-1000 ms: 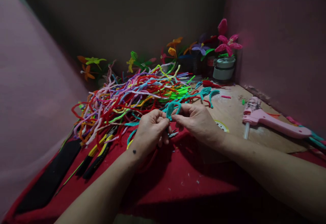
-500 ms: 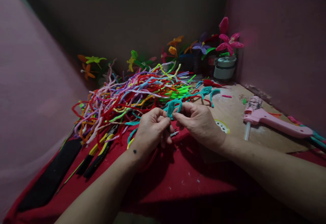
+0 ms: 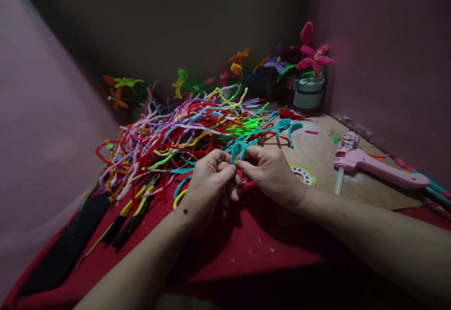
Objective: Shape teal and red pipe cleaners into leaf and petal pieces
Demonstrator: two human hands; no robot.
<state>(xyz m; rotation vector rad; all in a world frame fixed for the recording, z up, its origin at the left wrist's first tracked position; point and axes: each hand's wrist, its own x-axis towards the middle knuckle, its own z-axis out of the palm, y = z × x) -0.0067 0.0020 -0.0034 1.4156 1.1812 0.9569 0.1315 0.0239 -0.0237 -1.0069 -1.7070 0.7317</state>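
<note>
A red-clothed table (image 3: pixel 243 253) carried a tangled heap of multicoloured chenille stems (image 3: pixel 197 127), yellow-and-black pliers (image 3: pixel 136 220) and, along its left side, a flat black strip (image 3: pixel 66 249). The brown board (image 3: pixel 373 195) at right bore a pink hot-glue gun (image 3: pixel 384 168) and a yellow-rimmed tape roll (image 3: pixel 307 175).

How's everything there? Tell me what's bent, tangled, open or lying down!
Teal loop: curled
Left hand: grip shut on the loop
Right hand: grip shut on it too
Fuzzy stems: tangled
Pliers: lying down
Glue gun: lying down
Pink flower: petals spread
Yellow-rimmed ring: lying flat
</note>
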